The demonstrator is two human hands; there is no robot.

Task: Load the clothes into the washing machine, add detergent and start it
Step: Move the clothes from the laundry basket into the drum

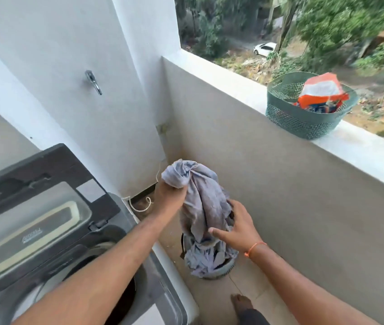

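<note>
**Cloth half out of floor basket, washer lid up**

Washing machine [73, 266] lower left, lid [34, 207] raised, drum mostly hidden behind left forearm; front cut off by frame. Pale grey-blue cloth [200, 198] hangs from left hand [171, 193], fingers curled tight round its bunched top; lower end still in the laundry basket [219, 272] on floor, basket largely covered. Right hand [237, 228] touches the cloth, fingers loosely spread, fingertips hidden. Green basket [303, 120] on ledge holds orange detergent bag [322, 92], label unreadable.

Left hand [171, 195] fisted, arm extended forward; right hand [237, 227] lower, fingers spread, thumb out.
</note>
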